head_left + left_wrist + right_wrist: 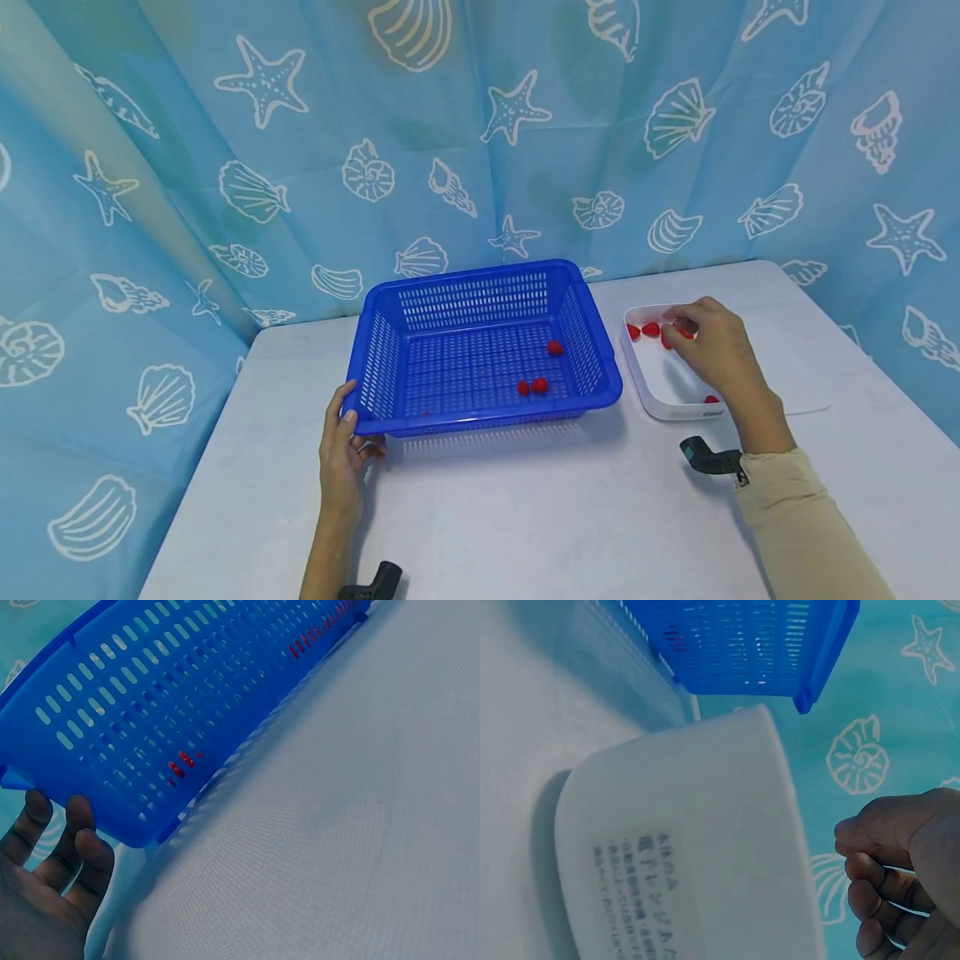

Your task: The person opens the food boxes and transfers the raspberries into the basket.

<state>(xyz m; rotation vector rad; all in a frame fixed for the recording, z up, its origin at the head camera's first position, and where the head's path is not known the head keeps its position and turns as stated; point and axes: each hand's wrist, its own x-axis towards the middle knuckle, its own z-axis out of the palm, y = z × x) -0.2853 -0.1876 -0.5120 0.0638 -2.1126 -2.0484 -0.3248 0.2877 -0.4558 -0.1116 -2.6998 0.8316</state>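
Note:
A blue slotted plastic basket (480, 425) stands on the table with a few small red strawberry-like pieces (539, 385) on its floor. My left hand (343, 467) holds the basket's near left corner, fingers at the rim and below it; the left wrist view shows the curled fingertips (95, 847) by that corner. My right hand (712, 346) is over the far part of a white rectangular container (645, 387), among several more red pieces (650, 329). Its thumb and forefinger are bent with a gap between them, and no piece shows between the fingertips (864, 866) in the right wrist view.
The white table (525, 517) carries both containers, the white one to the right of the basket. A blue curtain (450, 125) with shell and starfish prints hangs behind and beside the table. Printed text marks the white container's near wall (697, 847).

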